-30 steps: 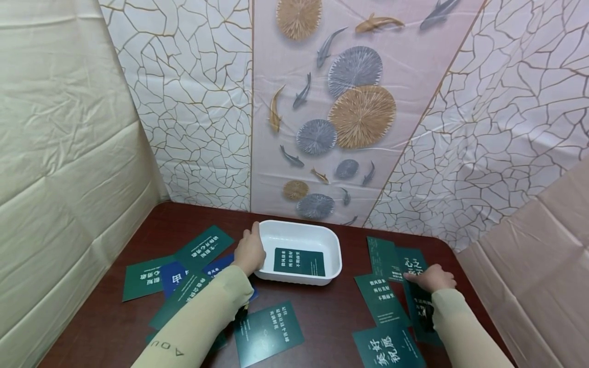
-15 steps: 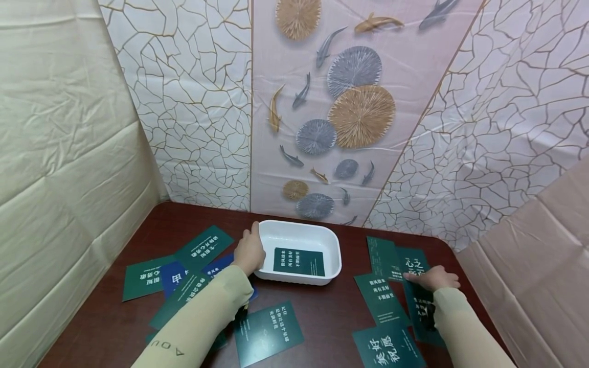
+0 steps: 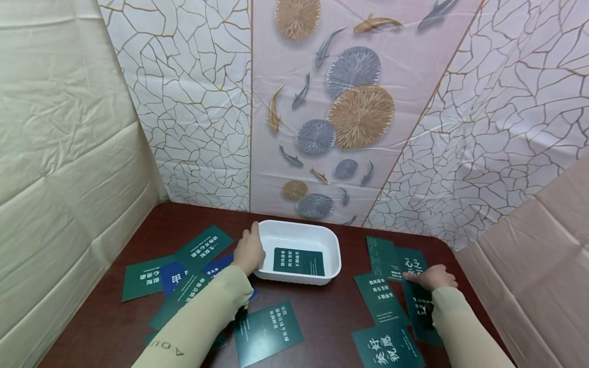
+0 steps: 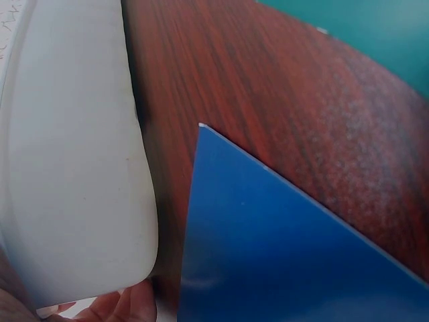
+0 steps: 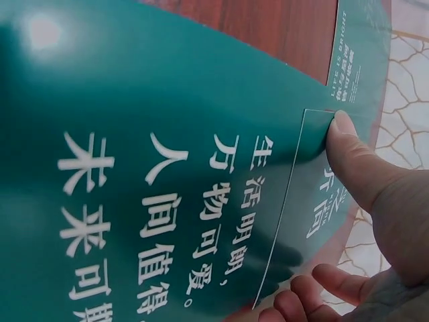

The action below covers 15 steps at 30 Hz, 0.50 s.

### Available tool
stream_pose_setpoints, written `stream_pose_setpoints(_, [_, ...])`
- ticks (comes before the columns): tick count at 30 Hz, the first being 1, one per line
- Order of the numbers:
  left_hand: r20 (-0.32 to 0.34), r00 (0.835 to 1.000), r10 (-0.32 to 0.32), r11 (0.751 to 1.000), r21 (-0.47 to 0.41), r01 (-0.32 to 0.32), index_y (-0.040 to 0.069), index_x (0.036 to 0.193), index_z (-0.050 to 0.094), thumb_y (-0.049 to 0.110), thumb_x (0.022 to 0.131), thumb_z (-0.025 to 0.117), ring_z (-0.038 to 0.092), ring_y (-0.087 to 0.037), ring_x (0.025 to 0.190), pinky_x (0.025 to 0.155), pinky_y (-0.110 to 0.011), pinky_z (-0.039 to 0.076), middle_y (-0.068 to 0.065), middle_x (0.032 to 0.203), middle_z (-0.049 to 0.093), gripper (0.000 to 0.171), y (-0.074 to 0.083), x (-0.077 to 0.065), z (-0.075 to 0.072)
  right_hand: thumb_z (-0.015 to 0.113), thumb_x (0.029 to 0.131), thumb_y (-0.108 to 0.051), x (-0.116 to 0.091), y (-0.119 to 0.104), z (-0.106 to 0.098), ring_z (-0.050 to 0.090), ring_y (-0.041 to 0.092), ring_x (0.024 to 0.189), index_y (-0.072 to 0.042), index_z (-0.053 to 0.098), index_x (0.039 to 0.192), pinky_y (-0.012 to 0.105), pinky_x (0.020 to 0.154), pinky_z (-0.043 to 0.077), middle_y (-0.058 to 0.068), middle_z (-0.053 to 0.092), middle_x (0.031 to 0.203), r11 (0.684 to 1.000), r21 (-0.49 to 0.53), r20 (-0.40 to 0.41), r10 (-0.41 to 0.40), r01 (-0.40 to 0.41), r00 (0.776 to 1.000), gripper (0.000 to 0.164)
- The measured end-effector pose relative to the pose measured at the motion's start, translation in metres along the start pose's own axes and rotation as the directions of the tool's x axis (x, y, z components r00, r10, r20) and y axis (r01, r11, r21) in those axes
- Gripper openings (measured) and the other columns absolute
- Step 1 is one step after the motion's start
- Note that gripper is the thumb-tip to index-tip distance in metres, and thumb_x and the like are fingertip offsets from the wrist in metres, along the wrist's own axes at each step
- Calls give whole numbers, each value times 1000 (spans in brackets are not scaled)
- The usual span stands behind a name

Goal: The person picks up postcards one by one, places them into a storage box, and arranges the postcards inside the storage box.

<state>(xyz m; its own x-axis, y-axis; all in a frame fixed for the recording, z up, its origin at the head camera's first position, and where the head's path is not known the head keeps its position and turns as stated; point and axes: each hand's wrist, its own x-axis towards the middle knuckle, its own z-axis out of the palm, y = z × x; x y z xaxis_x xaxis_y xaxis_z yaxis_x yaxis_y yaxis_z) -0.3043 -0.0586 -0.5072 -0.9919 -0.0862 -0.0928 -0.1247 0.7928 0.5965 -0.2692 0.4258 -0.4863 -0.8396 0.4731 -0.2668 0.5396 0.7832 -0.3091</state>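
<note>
My left hand (image 3: 249, 251) grips the left side of a white plastic tray (image 3: 339, 250). In the left wrist view its fingers (image 4: 137, 302) curl at the end of the tray's outer wall (image 4: 74, 147). Inside the tray lies a green postcard (image 3: 299, 261) with white writing. Over at the right, my right hand (image 3: 434, 278) holds a green postcard (image 3: 421, 314) by its far edge, thumb at one corner and fingers at the other side, as the right wrist view shows. That card overlaps another green card (image 3: 412, 258).
Several green and blue postcards (image 3: 204, 248) lie overlapping on the left of the dark wood table (image 3: 329, 317). A single green card (image 3: 268, 335) is in front of the tray. More green cards (image 3: 382, 299) lie left of my right hand. Patterned cloth (image 3: 317, 102) hangs behind.
My right hand shifts only very slightly over its card. The left hand, the tray and the other cards stay where they were.
</note>
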Motion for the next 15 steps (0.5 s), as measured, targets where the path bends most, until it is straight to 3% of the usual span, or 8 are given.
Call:
stream_pose_setpoints(9, [2, 1000, 1, 1000, -1, -1, 11, 153, 16, 1, 84, 66, 56, -36, 101, 85, -55, 48, -25, 131, 42, 86, 1, -1, -2, 75, 66, -69, 3, 4, 0, 31, 56, 100, 27, 21, 127, 66, 86, 37, 45, 29, 106, 1000, 11, -20, 1, 0, 1000, 126])
stream_pose_setpoints(15, [7, 1000, -9, 1000, 1, 9, 11, 153, 16, 1, 83, 66, 56, -36, 101, 85, -54, 48, -25, 131, 42, 86, 2, -1, -1, 76, 71, -61, 1, 6, -1, 36, 55, 100, 27, 21, 128, 65, 85, 39, 46, 32, 110, 998, 54, -42, -30, 32, 999, 118])
